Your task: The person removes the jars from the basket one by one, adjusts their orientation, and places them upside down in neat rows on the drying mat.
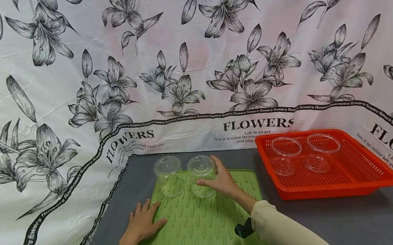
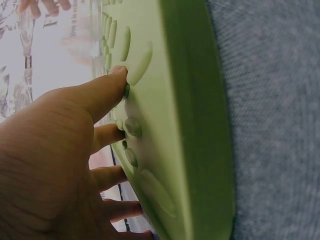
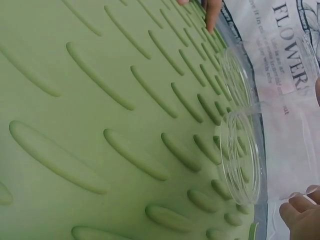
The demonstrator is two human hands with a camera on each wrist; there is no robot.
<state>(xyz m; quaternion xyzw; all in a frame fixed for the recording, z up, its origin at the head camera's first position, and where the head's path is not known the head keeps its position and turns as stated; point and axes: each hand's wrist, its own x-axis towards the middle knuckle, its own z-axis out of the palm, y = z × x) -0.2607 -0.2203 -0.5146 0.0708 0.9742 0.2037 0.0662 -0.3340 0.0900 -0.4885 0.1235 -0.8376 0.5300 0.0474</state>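
My right hand (image 1: 225,181) grips a clear round plastic container (image 1: 200,174) by its right side, thumb in front and fingers behind. That container stands on the back part of a green drying mat (image 1: 199,224), with its wide rim down, as the right wrist view shows. Just left of it stands a second clear plastic container (image 1: 168,177), also upside down. My left hand (image 1: 143,221) rests with spread fingers on the mat's left edge. In the left wrist view, the left thumb and fingertips touch the mat's raised ridges (image 2: 140,65).
To the right, a red plastic basket (image 1: 358,180) with a perforated bottom holds two more clear containers (image 1: 283,166), rims up. Under everything lies a grey tabletop (image 1: 316,221). A flower-printed curtain (image 1: 183,137) hangs behind and along both sides.
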